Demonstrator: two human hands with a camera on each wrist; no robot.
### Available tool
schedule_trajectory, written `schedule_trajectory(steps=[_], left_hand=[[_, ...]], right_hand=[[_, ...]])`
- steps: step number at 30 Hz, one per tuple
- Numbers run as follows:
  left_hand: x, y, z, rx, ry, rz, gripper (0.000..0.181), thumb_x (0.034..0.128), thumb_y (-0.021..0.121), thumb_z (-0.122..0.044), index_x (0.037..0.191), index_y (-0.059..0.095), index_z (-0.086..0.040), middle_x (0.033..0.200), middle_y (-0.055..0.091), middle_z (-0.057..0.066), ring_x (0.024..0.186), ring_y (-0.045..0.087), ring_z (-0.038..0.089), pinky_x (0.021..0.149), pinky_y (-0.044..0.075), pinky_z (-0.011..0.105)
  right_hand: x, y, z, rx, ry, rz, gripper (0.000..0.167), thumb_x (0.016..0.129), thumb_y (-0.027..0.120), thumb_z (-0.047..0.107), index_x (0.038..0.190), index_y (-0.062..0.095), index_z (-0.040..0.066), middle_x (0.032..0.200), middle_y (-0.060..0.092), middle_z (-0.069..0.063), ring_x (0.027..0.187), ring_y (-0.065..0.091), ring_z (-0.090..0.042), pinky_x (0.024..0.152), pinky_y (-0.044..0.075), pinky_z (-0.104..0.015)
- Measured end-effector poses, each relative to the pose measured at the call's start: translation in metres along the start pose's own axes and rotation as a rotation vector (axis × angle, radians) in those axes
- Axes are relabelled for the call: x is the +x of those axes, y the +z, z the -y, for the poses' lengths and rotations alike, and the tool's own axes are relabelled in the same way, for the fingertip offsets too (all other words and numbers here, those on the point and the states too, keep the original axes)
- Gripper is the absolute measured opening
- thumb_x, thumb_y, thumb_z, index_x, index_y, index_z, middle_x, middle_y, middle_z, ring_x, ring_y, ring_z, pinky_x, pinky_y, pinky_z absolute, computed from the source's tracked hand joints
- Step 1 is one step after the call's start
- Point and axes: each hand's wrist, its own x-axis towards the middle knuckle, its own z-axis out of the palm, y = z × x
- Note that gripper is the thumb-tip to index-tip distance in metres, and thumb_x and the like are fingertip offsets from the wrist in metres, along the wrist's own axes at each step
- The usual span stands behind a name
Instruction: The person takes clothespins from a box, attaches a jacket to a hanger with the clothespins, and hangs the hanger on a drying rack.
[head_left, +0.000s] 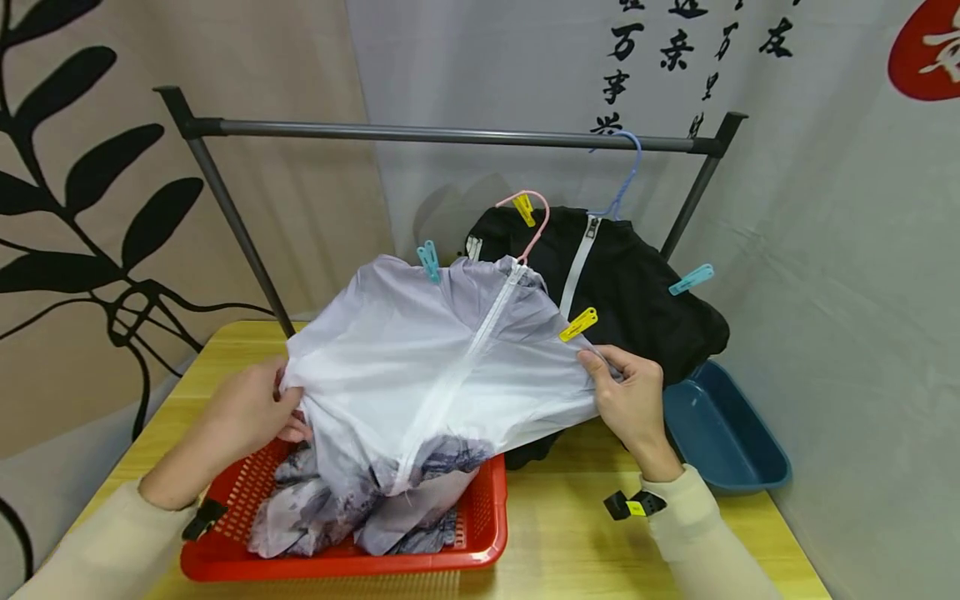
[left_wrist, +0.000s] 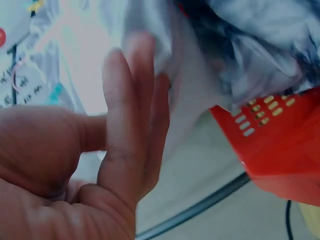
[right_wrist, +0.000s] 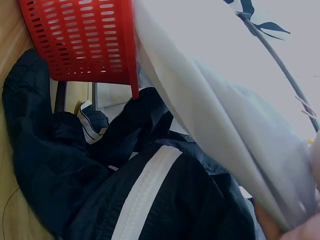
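A pale grey-and-white zip jacket [head_left: 420, 358] on a pink hanger [head_left: 536, 225] is spread between both hands, its hook apart from the rod. My left hand [head_left: 251, 408] pinches its left edge; in the left wrist view the thumb lies against long, fairly straight fingers [left_wrist: 122, 120]. My right hand [head_left: 630, 396] pinches its right side between thumb and fingers, and shows only at the edge in the right wrist view. A light blue clothespin [head_left: 429, 261] and a yellow clothespin [head_left: 578, 324] sit on the jacket's shoulders. Its patterned lower part hangs over the red basket [head_left: 497, 508].
A black jacket [head_left: 637, 292] hangs from a blue hanger [head_left: 626, 179] on the grey rack rod [head_left: 420, 134], with clothespins on it. More patterned cloth [head_left: 292, 517] lies in the basket. A blue bin [head_left: 731, 437] stands at the right of the wooden table [head_left: 570, 533].
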Motion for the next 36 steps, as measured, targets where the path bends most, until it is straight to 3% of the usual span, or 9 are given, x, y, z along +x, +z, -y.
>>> schedule_trajectory(steps=[5, 9, 11, 15, 16, 19, 22, 27, 36], left_hand=[[0.014, -0.004, 0.01, 0.006, -0.047, -0.101, 0.035, 0.1148, 0.059, -0.01, 0.133, 0.059, 0.019, 0.105, 0.08, 0.037, 0.082, 0.083, 0.036, 0.065, 0.056, 0.04], [0.008, 0.007, 0.002, -0.106, -0.067, -0.047, 0.07, 0.12, 0.058, -0.022, 0.167, 0.03, 0.022, 0.132, 0.077, 0.043, 0.097, 0.088, 0.038, 0.071, 0.064, 0.035], [-0.002, 0.013, -0.007, -0.133, -0.053, -0.01, 0.09, 0.1212, 0.061, -0.032, 0.175, 0.009, 0.018, 0.141, 0.074, 0.042, 0.111, 0.087, 0.043, 0.083, 0.07, 0.045], [-0.026, 0.027, -0.035, -0.073, -0.03, 0.086, 0.126, 0.116, 0.067, -0.06, 0.18, -0.022, 0.002, 0.101, 0.08, 0.032, 0.079, 0.081, 0.04, 0.071, 0.066, 0.054], [-0.032, 0.031, -0.042, -0.063, -0.013, 0.111, 0.131, 0.1135, 0.069, -0.064, 0.18, -0.024, -0.001, 0.109, 0.08, 0.035, 0.086, 0.083, 0.044, 0.075, 0.068, 0.059], [-0.046, 0.044, -0.059, -0.018, 0.031, 0.213, 0.138, 0.1056, 0.076, -0.072, 0.184, -0.019, -0.01, 0.144, 0.068, 0.047, 0.119, 0.079, 0.058, 0.098, 0.066, 0.069], [-0.052, 0.056, -0.069, 0.016, 0.093, 0.313, 0.139, 0.0996, 0.085, -0.069, 0.187, -0.009, -0.016, 0.185, 0.014, 0.047, 0.163, 0.037, 0.074, 0.122, 0.045, 0.084], [-0.04, 0.073, -0.07, 0.029, 0.118, 0.426, 0.15, 0.0871, 0.104, -0.049, 0.189, -0.004, -0.023, 0.181, -0.003, 0.054, 0.158, 0.013, 0.089, 0.124, 0.024, 0.097], [-0.008, 0.097, -0.067, 0.172, 0.042, 0.543, 0.17, 0.0663, 0.118, -0.03, 0.188, -0.001, -0.026, 0.181, -0.005, 0.054, 0.148, 0.013, 0.099, 0.122, 0.03, 0.096]], right_hand=[[0.0, 0.0, 0.0, -0.01, -0.005, 0.004, 0.009, 0.106, 0.086, 0.008, 0.105, 0.091, 0.001, 0.099, 0.089, -0.015, 0.082, 0.07, 0.001, 0.072, 0.052, -0.012], [0.0, 0.002, 0.0, -0.011, 0.006, 0.004, 0.01, 0.107, 0.086, 0.009, 0.105, 0.091, 0.001, 0.098, 0.089, -0.015, 0.081, 0.07, -0.001, 0.071, 0.052, -0.013], [0.0, 0.002, 0.0, -0.012, 0.016, 0.004, 0.011, 0.107, 0.086, 0.01, 0.105, 0.091, 0.001, 0.098, 0.089, -0.016, 0.082, 0.071, 0.0, 0.071, 0.052, -0.013], [0.0, 0.002, 0.0, -0.033, 0.029, -0.002, 0.012, 0.107, 0.086, 0.012, 0.106, 0.091, 0.001, 0.1, 0.089, -0.016, 0.083, 0.071, 0.001, 0.075, 0.054, -0.011], [-0.001, 0.001, 0.0, -0.038, 0.032, -0.005, 0.012, 0.107, 0.086, 0.012, 0.106, 0.091, 0.001, 0.098, 0.089, -0.016, 0.082, 0.07, 0.001, 0.074, 0.053, -0.011], [0.0, 0.001, 0.0, -0.049, 0.037, -0.013, 0.012, 0.107, 0.086, 0.012, 0.105, 0.091, 0.001, 0.097, 0.089, -0.016, 0.081, 0.069, 0.0, 0.072, 0.051, -0.012], [0.0, 0.0, -0.001, -0.052, 0.042, -0.011, 0.013, 0.107, 0.086, 0.012, 0.106, 0.091, 0.0, 0.096, 0.088, -0.017, 0.079, 0.068, -0.001, 0.069, 0.05, -0.013], [-0.002, -0.001, -0.001, -0.05, 0.048, 0.004, 0.013, 0.107, 0.086, 0.012, 0.107, 0.091, 0.0, 0.097, 0.089, -0.017, 0.081, 0.068, -0.002, 0.07, 0.051, -0.014], [-0.005, 0.001, 0.0, -0.031, 0.031, 0.037, 0.01, 0.106, 0.087, 0.011, 0.105, 0.091, 0.002, 0.096, 0.089, -0.014, 0.08, 0.069, -0.006, 0.068, 0.05, -0.015]])
